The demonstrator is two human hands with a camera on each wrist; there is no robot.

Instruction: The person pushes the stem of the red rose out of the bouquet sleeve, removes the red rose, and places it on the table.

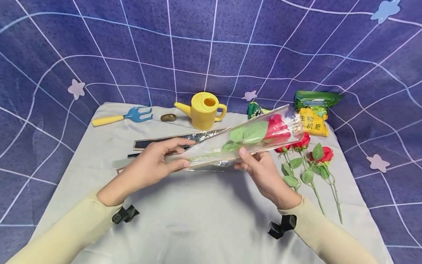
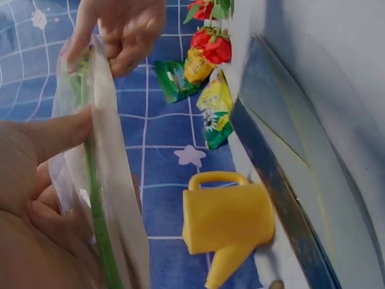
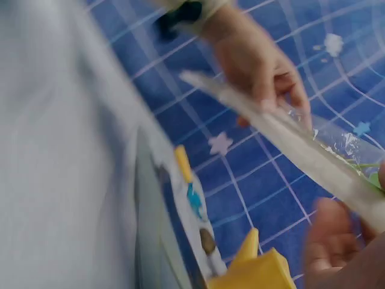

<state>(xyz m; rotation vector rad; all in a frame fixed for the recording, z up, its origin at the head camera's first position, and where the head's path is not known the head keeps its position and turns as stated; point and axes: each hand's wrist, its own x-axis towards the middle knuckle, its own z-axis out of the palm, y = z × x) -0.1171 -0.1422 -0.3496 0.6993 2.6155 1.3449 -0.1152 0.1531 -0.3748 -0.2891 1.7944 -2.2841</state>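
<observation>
A single red rose (image 1: 277, 128) with green leaves lies inside a clear flower sleeve (image 1: 211, 148) with a whitish back and a thin edge line. My left hand (image 1: 153, 161) pinches the narrow lower end between thumb and fingers. Nearer the bloom, my right hand (image 1: 263, 174) grips the sleeve's near edge, thumb on top. The sleeve is held above the table, bloom end to the right. Through the film in the left wrist view runs the green stem (image 2: 99, 211). Beneath it, partly covered, lie flat dark-edged sleeves (image 1: 165, 142).
Several loose red roses (image 1: 324, 154) lie at the right. Behind stand a yellow watering can (image 1: 199, 113), a brown stone (image 1: 168, 117), a blue hand fork (image 1: 135, 114) with yellow handle, and green and yellow packets (image 1: 311, 123). A blue gridded cloth (image 1: 197, 47) rises at the back.
</observation>
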